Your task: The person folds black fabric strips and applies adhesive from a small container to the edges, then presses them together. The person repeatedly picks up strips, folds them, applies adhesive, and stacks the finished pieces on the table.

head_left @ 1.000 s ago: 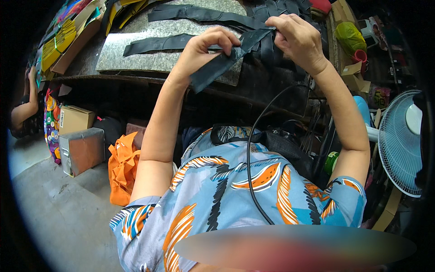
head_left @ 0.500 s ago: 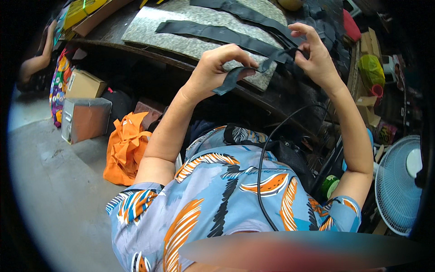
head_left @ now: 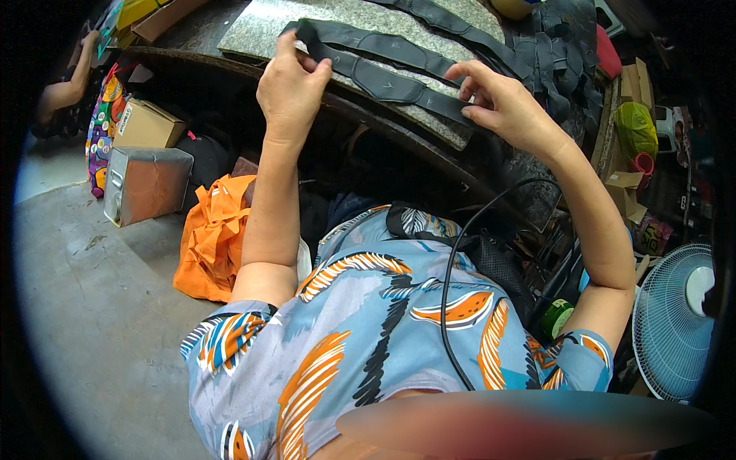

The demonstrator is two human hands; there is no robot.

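A long black leather-like strap, wider in its middle and with faint light marks on it, is stretched along the near edge of a speckled stone slab. My left hand pinches its left end, which bends up from the slab. Thumb and fingers of my right hand close on the strap's right end. Just behind lies a second black strap of the same shape, flat on the slab. Farther back is another black strap, partly cut off by the picture's top.
Many black straps lie in a heap on the dark workbench at right. A white fan stands at lower right. Left of me are an orange cloth bag, a metal box and a carton. Another person's arm shows far left.
The strap, earlier held twisted in front of the slab, now lies stretched along its near edge. My left hand has moved left and away from me; my right hand has come slightly nearer.
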